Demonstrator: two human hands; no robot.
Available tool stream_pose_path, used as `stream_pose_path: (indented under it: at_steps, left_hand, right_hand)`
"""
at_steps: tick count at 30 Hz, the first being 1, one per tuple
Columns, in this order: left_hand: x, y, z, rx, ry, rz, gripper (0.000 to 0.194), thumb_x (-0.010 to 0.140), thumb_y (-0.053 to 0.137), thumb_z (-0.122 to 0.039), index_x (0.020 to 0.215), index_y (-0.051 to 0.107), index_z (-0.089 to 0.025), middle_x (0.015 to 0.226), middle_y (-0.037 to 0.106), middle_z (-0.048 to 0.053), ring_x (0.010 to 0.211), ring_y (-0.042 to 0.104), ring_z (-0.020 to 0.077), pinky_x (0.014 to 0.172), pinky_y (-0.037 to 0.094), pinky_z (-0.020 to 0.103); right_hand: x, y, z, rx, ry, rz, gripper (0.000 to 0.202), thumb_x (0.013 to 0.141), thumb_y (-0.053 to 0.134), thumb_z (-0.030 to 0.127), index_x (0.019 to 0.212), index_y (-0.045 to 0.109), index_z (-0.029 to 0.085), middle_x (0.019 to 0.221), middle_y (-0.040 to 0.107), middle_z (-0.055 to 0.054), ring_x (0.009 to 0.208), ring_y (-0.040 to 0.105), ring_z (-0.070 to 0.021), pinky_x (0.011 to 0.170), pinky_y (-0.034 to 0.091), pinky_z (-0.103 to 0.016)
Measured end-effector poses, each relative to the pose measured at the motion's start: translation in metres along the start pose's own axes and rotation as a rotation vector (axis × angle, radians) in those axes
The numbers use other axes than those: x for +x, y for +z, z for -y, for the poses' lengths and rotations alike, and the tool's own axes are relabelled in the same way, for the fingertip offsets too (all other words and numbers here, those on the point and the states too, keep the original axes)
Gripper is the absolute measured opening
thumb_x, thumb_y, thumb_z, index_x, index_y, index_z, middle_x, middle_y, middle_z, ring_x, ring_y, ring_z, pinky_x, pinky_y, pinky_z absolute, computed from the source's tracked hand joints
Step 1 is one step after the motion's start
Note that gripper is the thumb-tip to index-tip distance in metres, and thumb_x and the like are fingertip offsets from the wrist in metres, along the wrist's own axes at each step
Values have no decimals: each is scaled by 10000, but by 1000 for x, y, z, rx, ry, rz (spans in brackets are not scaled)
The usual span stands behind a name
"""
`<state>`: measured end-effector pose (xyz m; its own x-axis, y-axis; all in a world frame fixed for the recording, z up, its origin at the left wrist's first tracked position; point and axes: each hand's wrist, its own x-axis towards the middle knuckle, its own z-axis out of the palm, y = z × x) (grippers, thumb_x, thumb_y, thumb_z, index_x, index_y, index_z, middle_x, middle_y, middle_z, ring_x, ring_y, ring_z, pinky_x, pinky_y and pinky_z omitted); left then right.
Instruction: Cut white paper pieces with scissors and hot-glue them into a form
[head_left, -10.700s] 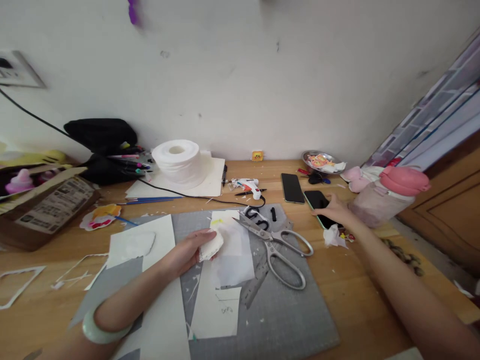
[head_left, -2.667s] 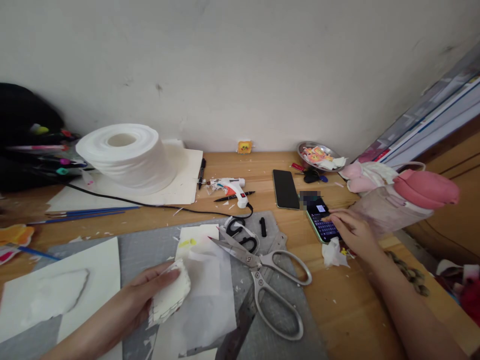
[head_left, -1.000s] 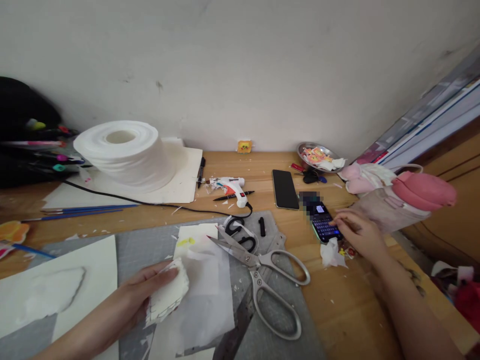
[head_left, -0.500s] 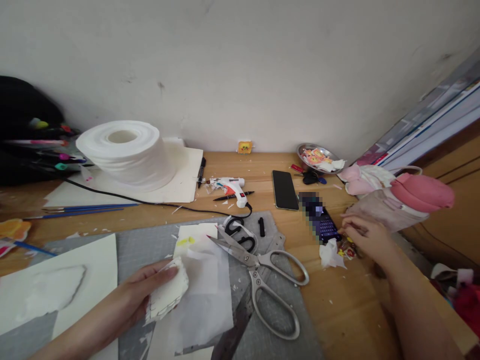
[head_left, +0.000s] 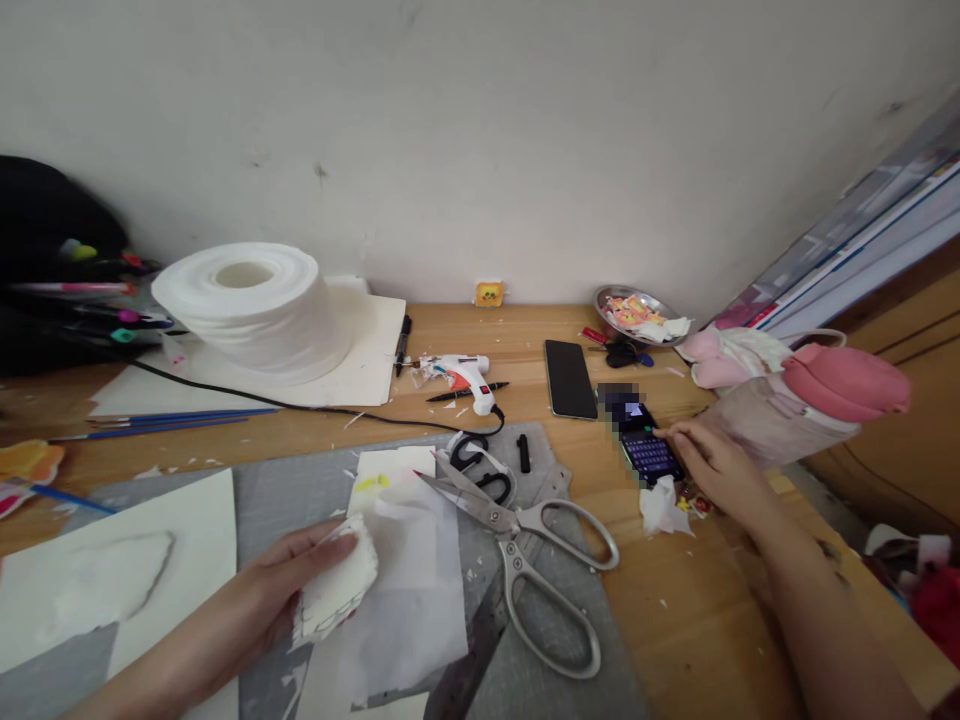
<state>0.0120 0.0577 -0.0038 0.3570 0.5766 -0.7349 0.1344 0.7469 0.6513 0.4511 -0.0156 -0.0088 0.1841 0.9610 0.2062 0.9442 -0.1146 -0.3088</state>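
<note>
A wooden counter [head_left: 705,625] carries everything, with a grey cutting mat [head_left: 292,480] across its near part. The big white tissue roll [head_left: 262,335] stands at the back left. Metal kitchen scissors [head_left: 493,516] lie part-open on the mat between the two hands. The right hand [head_left: 716,465] is partly open, fingers loosely bent, gripping nothing visible; the left hand [head_left: 289,575] is closed, thumb on top, on a held piece. Just left of the right hand's fingertips lies the lit smartphone [head_left: 651,460], flat, its long axis slanting from far left to near right; the right hand is much the nearer, though whether a fingertip touches the screen cannot be told. The left hand's white paper stack [head_left: 341,582], apparently layered, is above the mat, left of the scissors. A crumpled tissue [head_left: 662,506] sits by the smartphone's near end.
</note>
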Motion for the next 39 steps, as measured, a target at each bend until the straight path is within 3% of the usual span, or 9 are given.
stream_pose_path:
  at_steps: [4,14,20,25,29,33,36,39]
  left_hand:
    - [0,2,-2,-27,-16,17,216,576,715,-446,648,667,-249,558,673,-12,586,627,188,530,516,249]
    - [-1,1,-2,-61,-42,-24,267,518,757,-439,676,675,-240,630,681,-25,631,628,174,607,512,234]
    - [-2,3,-3,-56,-42,-43,283,490,772,-426,646,658,-218,615,677,-32,621,623,160,605,506,213]
    - [-4,7,-6,-70,-51,-103,393,350,813,-440,631,670,-206,549,651,-46,555,597,140,528,489,188]
    - [-5,8,-5,-54,2,-57,320,434,790,-444,548,630,-191,531,642,-54,504,570,105,520,476,169]
    - [-5,7,-5,-34,10,-83,362,422,803,-422,641,656,-173,589,674,-37,579,608,127,542,479,176]
    - [-6,6,-4,-55,33,-72,358,434,805,-397,650,646,-161,603,682,-31,582,610,130,561,483,189]
    - [-6,6,-3,-30,86,-6,281,554,748,-393,549,592,-159,469,596,-57,464,534,95,491,440,168]
  right_hand:
    - [-1,3,-4,-6,-17,0,204,851,378,287,896,561,208,926,651,-74,872,591,-213,774,455,-346]
    - [0,8,1,47,-51,-66,178,823,419,258,943,539,203,985,639,-85,926,579,-220,809,446,-370]
    - [-3,0,11,-12,-91,-162,120,757,425,211,716,538,214,772,634,-42,774,576,-203,709,442,-319]
    - [-4,-3,22,-66,-77,-131,166,731,393,200,646,535,209,632,608,-13,613,554,-174,563,405,-268]
    - [-3,1,31,-89,-105,-128,183,733,394,199,605,524,208,570,578,4,539,526,-150,502,362,-243]
    - [-3,8,46,-93,-152,-153,208,714,398,186,520,471,207,472,499,21,450,457,-126,442,304,-230]
    - [-6,15,63,-81,-225,-143,207,697,416,173,512,501,208,476,515,16,470,472,-128,484,340,-236]
    - [-11,22,76,-53,-303,-109,239,744,427,180,569,586,215,533,593,1,531,536,-133,568,395,-242]
